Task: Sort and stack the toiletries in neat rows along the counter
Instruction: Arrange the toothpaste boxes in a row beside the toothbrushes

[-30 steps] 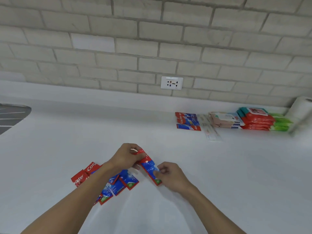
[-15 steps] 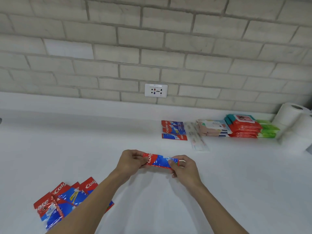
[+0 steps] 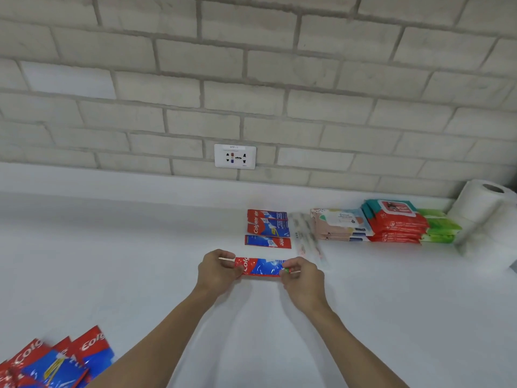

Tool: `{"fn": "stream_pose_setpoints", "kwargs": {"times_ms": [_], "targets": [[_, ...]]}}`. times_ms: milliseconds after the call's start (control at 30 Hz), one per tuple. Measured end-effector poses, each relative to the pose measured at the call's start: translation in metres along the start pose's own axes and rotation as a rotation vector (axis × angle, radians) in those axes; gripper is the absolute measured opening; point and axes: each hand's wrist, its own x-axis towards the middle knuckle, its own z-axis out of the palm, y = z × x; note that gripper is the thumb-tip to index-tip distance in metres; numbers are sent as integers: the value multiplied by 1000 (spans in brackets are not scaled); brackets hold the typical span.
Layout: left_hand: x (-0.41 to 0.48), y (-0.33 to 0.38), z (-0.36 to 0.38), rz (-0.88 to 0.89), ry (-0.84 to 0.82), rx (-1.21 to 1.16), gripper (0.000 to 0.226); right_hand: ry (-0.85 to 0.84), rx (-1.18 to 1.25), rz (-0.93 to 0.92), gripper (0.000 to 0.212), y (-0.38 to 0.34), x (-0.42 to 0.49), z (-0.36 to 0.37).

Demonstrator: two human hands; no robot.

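Observation:
A red and blue toothpaste sachet [image 3: 261, 266] is held flat between both hands just above the white counter [image 3: 140, 247]. My left hand [image 3: 216, 271] pinches its left end and my right hand [image 3: 303, 275] pinches its right end. Just beyond it, near the wall, lie two sorted toothpaste sachets [image 3: 267, 228], one behind the other. A loose heap of more toothpaste sachets [image 3: 56, 359] lies at the bottom left. Clear-wrapped toothbrushes [image 3: 306, 236] lie right of the sorted sachets.
Stacked wet-wipe packs stand in a row at the back right: pale patterned ones [image 3: 338, 225], red ones [image 3: 394, 222], green ones [image 3: 439, 226]. White paper rolls [image 3: 481, 205] stand at the far right. A wall socket [image 3: 235, 156] sits above the counter.
Both hands lifted one sachet out of the heap, turned it level and carried it forward toward the sorted sachets. The view shifted right, so the heap now sits at the lower left.

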Motion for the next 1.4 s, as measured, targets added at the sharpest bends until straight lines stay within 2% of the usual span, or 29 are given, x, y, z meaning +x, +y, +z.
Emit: {"fn": "stream_pose_setpoints", "kwargs": {"times_ms": [367,500,567,767,1133,1400], "targets": [[34,1,42,109,60,294,29,-130,-446,-195,36,15,48,5],[43,-2,48,134,81,380,29,-84,-814,-316,33,17,59,4],[45,-2,50,160,92,427,27,-81,-908,-331,33,20,64,5],[54,-1,54,215,109,434,24,-112,-904,-367,38,25,80,9],[53,-2,57,203,119,421,32,-104,-848,-362,45,30,86,9],[44,4,48,175,117,286,29,-35,-791,-386,34,27,81,8]]}}
